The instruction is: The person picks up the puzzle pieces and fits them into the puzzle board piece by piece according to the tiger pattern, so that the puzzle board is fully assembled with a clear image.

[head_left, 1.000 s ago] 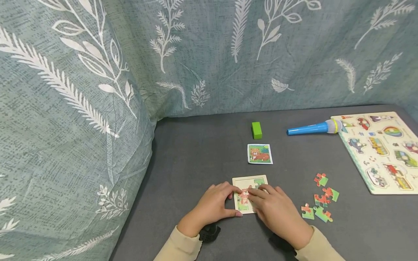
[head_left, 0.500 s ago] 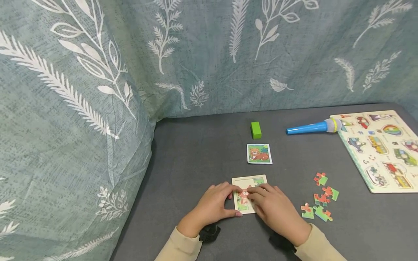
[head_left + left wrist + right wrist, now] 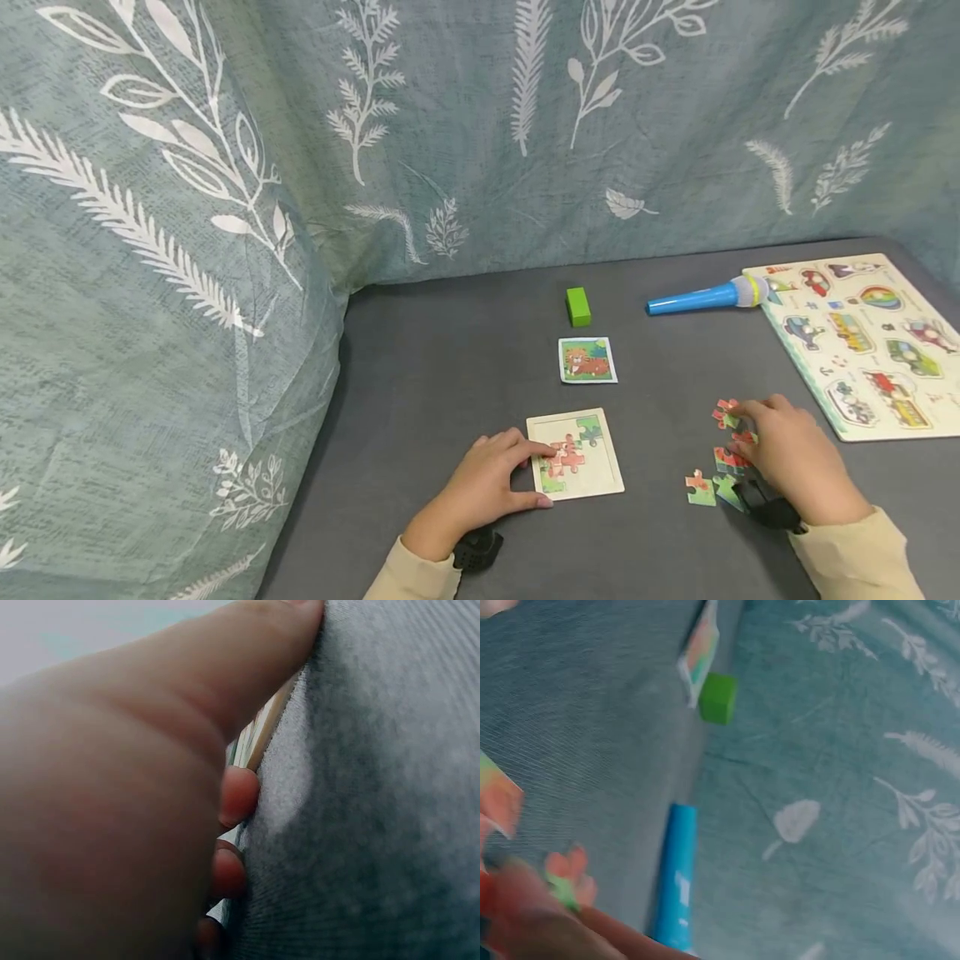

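Note:
A square wooden puzzle tray point(image 3: 600, 477) lies on the dark table with several tiger puzzle pieces in it. My left hand point(image 3: 487, 479) rests at its left side, index fingertip on the orange pieces point(image 3: 567, 454) and thumb at the lower left corner. In the left wrist view the thumb and bent fingertips lie beside the tray's edge point(image 3: 270, 731). My right hand point(image 3: 798, 454) is over the loose puzzle pieces point(image 3: 701, 488) on the right, index finger and thumb apart. It partly covers some of them. The right wrist view shows a piece point(image 3: 571, 877) beside the blurred fingers.
A tiger picture card point(image 3: 587, 361) lies behind the tray, with a green block point(image 3: 578, 307) beyond it. Farther right are a blue toy microphone point(image 3: 697, 299) and a large vehicle puzzle board point(image 3: 862, 350). A leaf-patterned curtain point(image 3: 480, 125) borders the table's back and left.
My right hand has left the tray and moved right to the loose pieces. My left hand has stayed at the tray, which is now more exposed. The head view has shifted slightly.

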Available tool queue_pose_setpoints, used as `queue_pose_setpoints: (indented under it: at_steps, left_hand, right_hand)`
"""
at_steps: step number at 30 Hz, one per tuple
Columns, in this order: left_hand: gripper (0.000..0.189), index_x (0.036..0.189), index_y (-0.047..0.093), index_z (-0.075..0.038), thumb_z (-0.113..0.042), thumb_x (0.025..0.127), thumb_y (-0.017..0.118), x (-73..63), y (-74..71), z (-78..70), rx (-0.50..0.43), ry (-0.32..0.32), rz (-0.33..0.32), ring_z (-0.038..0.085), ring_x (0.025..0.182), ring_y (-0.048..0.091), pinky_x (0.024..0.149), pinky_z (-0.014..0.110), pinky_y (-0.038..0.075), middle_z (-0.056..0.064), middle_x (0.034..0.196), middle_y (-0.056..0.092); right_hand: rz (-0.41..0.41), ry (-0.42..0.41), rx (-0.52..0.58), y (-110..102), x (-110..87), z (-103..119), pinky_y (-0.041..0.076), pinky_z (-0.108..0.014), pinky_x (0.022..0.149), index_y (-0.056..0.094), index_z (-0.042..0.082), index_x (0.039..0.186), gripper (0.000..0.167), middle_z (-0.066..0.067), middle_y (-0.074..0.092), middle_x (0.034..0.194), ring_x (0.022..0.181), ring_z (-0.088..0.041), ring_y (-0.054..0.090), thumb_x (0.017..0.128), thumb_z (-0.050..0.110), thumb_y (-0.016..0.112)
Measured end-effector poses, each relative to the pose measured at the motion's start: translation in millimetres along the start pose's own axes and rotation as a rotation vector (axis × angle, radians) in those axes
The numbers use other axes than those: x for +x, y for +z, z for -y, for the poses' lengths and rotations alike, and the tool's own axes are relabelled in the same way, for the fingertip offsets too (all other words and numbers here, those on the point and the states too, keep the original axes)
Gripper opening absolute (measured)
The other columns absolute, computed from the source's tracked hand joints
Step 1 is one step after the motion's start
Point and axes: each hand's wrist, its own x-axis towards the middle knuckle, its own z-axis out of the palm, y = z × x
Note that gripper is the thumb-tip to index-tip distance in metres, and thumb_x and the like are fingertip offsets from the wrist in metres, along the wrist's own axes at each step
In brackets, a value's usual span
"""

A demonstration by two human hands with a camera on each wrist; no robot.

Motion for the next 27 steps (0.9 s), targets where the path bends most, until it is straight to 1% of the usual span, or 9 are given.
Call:
queue_pose_setpoints:
  at_steps: [3, 6, 10, 14, 16, 20, 22, 25, 27]
  left_hand:
    - [0.062, 0.138, 0.067, -0.031, -0.047, 0.082, 0.088, -0.4, -3.1, 3.6, 0.001, 0.001, 0.003, 0.003, 0.080, 0.044, 0.079, 0.029, 0.033, -0.015, 0.093, 0.046]
    - [0.062, 0.137, 0.068, -0.030, -0.047, 0.082, 0.089, 0.0, -3.9, 5.6, 0.002, 0.004, -0.006, 0.003, 0.081, 0.044, 0.079, 0.029, 0.034, -0.014, 0.092, 0.046]
    - [0.062, 0.137, 0.068, -0.029, -0.046, 0.081, 0.090, 1.4, -1.0, 5.3, 0.010, 0.017, -0.019, 0.004, 0.081, 0.044, 0.079, 0.029, 0.035, -0.013, 0.093, 0.046]
    - [0.063, 0.138, 0.068, -0.029, -0.046, 0.081, 0.090, 2.0, 2.8, 3.2, 0.005, 0.020, -0.011, 0.004, 0.081, 0.044, 0.080, 0.029, 0.035, -0.014, 0.093, 0.046]
    - [0.063, 0.138, 0.067, -0.029, -0.046, 0.081, 0.090, 2.3, 4.3, 2.5, 0.001, 0.020, -0.013, 0.003, 0.081, 0.044, 0.079, 0.029, 0.035, -0.014, 0.093, 0.047]
    - [0.063, 0.138, 0.067, -0.029, -0.045, 0.082, 0.090, 3.7, 4.7, 2.0, 0.005, 0.027, -0.029, 0.004, 0.081, 0.044, 0.079, 0.029, 0.035, -0.014, 0.093, 0.047]
    - [0.062, 0.138, 0.068, -0.029, -0.045, 0.082, 0.090, 4.0, 4.0, 2.1, 0.009, 0.027, -0.037, 0.004, 0.081, 0.044, 0.079, 0.030, 0.035, -0.014, 0.093, 0.047]
    - [0.062, 0.138, 0.068, -0.029, -0.045, 0.082, 0.090, 4.2, 3.0, 2.0, 0.008, 0.026, -0.035, 0.004, 0.081, 0.045, 0.079, 0.030, 0.035, -0.014, 0.093, 0.048]
    - [0.062, 0.138, 0.068, -0.029, -0.045, 0.082, 0.090, 4.9, 3.2, 2.1, 0.007, 0.030, -0.029, 0.004, 0.081, 0.045, 0.079, 0.030, 0.035, -0.014, 0.093, 0.048]
  right_hand:
    - [0.012, -0.008, 0.095, 5.6, 2.8, -6.7, 0.052, -0.057, 0.071, 0.072, -0.002, 0.098, 0.022, -0.017, 0.063, 0.090, 0.078, -0.038, 0.063, 0.083, 0.003, 0.087]
    - [0.002, -0.018, 0.158, 8.7, 8.2, -5.1, 0.051, -0.054, 0.070, 0.070, -0.001, 0.100, 0.025, -0.010, 0.065, 0.087, 0.078, -0.033, 0.064, 0.083, 0.002, 0.087]
    - [-0.032, -0.018, 0.165, 11.9, 12.5, -7.4, 0.050, -0.054, 0.072, 0.070, -0.008, 0.111, 0.037, -0.017, 0.060, 0.093, 0.081, -0.035, 0.062, 0.083, 0.006, 0.089]
    - [-0.040, -0.015, 0.193, 15.3, 13.4, -13.3, 0.049, -0.048, 0.070, 0.071, 0.000, 0.091, 0.020, -0.015, 0.054, 0.092, 0.078, -0.031, 0.059, 0.083, 0.006, 0.088]
    - [-0.043, -0.008, 0.214, 16.5, 15.0, -16.0, 0.047, -0.046, 0.068, 0.067, 0.002, 0.087, 0.022, -0.015, 0.053, 0.092, 0.077, -0.028, 0.058, 0.083, 0.006, 0.088]
    - [-0.030, 0.016, 0.228, 18.3, 22.9, -17.6, 0.047, -0.047, 0.070, 0.068, -0.008, 0.105, 0.033, -0.022, 0.051, 0.098, 0.081, -0.030, 0.055, 0.085, 0.010, 0.087]
    - [-0.021, 0.013, 0.226, 19.0, 27.7, -16.4, 0.048, -0.048, 0.072, 0.070, -0.010, 0.107, 0.033, -0.024, 0.051, 0.101, 0.084, -0.032, 0.055, 0.087, 0.010, 0.086]
    - [-0.014, 0.016, 0.235, 18.1, 31.9, -14.4, 0.048, -0.046, 0.072, 0.070, -0.006, 0.094, 0.022, -0.022, 0.052, 0.096, 0.084, -0.032, 0.055, 0.087, 0.009, 0.085]
    - [-0.012, 0.024, 0.250, 16.7, 32.8, -14.4, 0.048, -0.045, 0.072, 0.066, -0.004, 0.090, 0.023, -0.019, 0.055, 0.092, 0.082, -0.031, 0.057, 0.087, 0.008, 0.086]
